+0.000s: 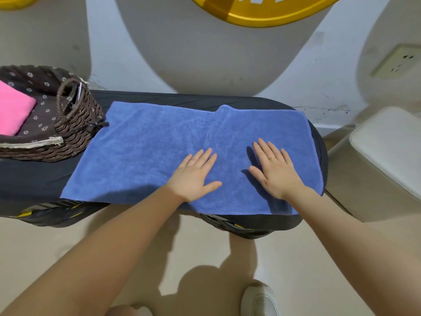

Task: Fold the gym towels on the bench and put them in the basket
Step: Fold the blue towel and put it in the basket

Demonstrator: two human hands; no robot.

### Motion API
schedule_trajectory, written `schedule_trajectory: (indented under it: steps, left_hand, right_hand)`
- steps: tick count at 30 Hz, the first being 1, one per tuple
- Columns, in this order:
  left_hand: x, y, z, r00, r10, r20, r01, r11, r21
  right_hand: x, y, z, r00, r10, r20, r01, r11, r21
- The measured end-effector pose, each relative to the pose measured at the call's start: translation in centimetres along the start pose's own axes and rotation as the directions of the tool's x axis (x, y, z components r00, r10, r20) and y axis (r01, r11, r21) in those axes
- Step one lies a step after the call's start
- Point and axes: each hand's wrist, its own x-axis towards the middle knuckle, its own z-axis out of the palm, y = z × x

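We see a blue towel (159, 151) spread out flat across the dark bench (34, 179), its near edge hanging slightly over the front lip and its far edge showing a small raised fold near the middle. Both of the person's hands lie palm down on the towel's right half, near the front edge. The left hand (193, 174) rests with straight fingers slightly spread and the thumb out to the side; its grip is fully loose and has hold of nothing. The right hand (275, 172) lies the same way just beside it, apart from it, fingers flat and extended, a ring on one finger, pinching no cloth. At the left end of the bench stands a brown wicker basket (75, 124) with a dark flowered lining; its rim sits just beside the towel's far left corner. Inside the basket lies a folded pink towel (12, 110). A pale cushioned seat (387, 147) stands to the right of the bench, and a light shoe (259, 299) shows on the floor below.
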Motion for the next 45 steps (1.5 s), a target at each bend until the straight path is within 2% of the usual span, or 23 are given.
schedule_trajectory:
  steps: [3, 7, 10, 12, 14, 16, 18, 22, 26, 31, 33, 34, 36, 38, 39, 41, 43, 45]
  left_hand:
    - [0.1, -0.1, 1.0, 0.997, -0.066, 0.029, 0.064, 0.997, 0.040]
    - [0.6, 1.2, 0.5, 0.994, -0.101, 0.034, 0.101, 0.995, 0.019]
    - [1.9, 3.9, -0.7, 0.999, 0.031, -0.017, -0.031, 1.000, 0.007]
    - [3.4, 6.4, -1.4, 0.990, 0.132, -0.052, -0.132, 0.991, 0.004]
    - [4.8, 8.8, -1.7, 0.971, 0.220, -0.096, -0.222, 0.975, -0.014]
    - [6.0, 11.1, -1.6, 0.921, 0.363, -0.143, -0.366, 0.931, 0.012]
    - [7.0, 13.4, -0.9, 0.837, 0.531, -0.133, -0.520, 0.847, 0.107]
    - [8.9, 17.8, -1.1, 0.721, 0.692, 0.026, -0.675, 0.694, 0.251]
    - [11.8, 19.7, -1.1, 0.732, 0.630, 0.260, -0.681, 0.669, 0.297]
    - [13.7, 20.2, -1.4, 0.725, 0.537, 0.430, -0.672, 0.686, 0.277]
    - [13.8, 20.5, -1.6, 0.719, 0.526, 0.455, -0.676, 0.681, 0.282]
    - [13.6, 20.5, -1.5, 0.733, 0.530, 0.427, -0.664, 0.694, 0.278]
    - [12.9, 19.7, -1.1, 0.765, 0.611, 0.204, -0.644, 0.728, 0.236]
    - [11.6, 18.6, -1.6, 0.780, 0.625, 0.039, -0.626, 0.776, 0.084]
    - [11.1, 17.9, -2.0, 0.818, 0.575, 0.024, -0.574, 0.818, -0.046]
    - [10.0, 16.6, -2.8, 0.903, 0.415, 0.108, -0.378, 0.890, -0.256]
    - [8.8, 15.6, -3.9, 0.970, 0.243, 0.016, -0.216, 0.888, -0.406]
    - [7.5, 14.2, -4.6, 0.997, 0.059, -0.054, -0.078, 0.837, -0.542]
  right_hand:
    - [-1.2, 2.4, 1.4, 0.987, 0.152, 0.046, -0.149, 0.986, -0.077]
    - [-1.9, 5.1, 0.9, 0.931, 0.364, 0.020, -0.364, 0.931, -0.032]
    - [-1.8, 6.2, -0.7, 0.894, 0.443, -0.071, -0.427, 0.889, 0.168]
    - [-1.5, 7.2, -1.5, 0.831, 0.534, -0.152, -0.458, 0.814, 0.357]
    - [-0.9, 8.5, -2.1, 0.786, 0.608, -0.113, -0.486, 0.720, 0.495]
    - [0.2, 10.0, -2.7, 0.811, 0.582, -0.064, -0.480, 0.723, 0.497]
    - [1.8, 11.2, -3.6, 0.865, 0.498, -0.062, -0.422, 0.789, 0.447]
    - [5.3, 13.0, -5.2, 0.927, 0.372, -0.039, -0.334, 0.870, 0.362]
    - [7.6, 14.4, -5.8, 0.929, 0.367, -0.037, -0.328, 0.869, 0.371]
    - [8.9, 15.5, -5.9, 0.927, 0.375, -0.012, -0.335, 0.843, 0.421]
    - [9.0, 15.8, -5.8, 0.931, 0.365, 0.004, -0.323, 0.819, 0.474]
    - [9.0, 15.8, -5.7, 0.935, 0.354, 0.014, -0.316, 0.815, 0.486]
    - [9.0, 15.7, -5.6, 0.945, 0.327, 0.000, -0.290, 0.838, 0.463]
    - [8.9, 15.1, -5.6, 0.949, 0.309, -0.062, -0.246, 0.849, 0.468]
    - [9.0, 14.7, -5.5, 0.946, 0.311, -0.090, -0.219, 0.819, 0.530]
    - [9.3, 13.2, -5.5, 0.935, 0.337, -0.108, -0.168, 0.691, 0.703]
    - [9.8, 11.0, -6.0, 0.941, 0.321, -0.111, -0.087, 0.544, 0.834]
    - [10.4, 8.3, -7.2, 0.960, 0.255, -0.117, -0.009, 0.444, 0.896]
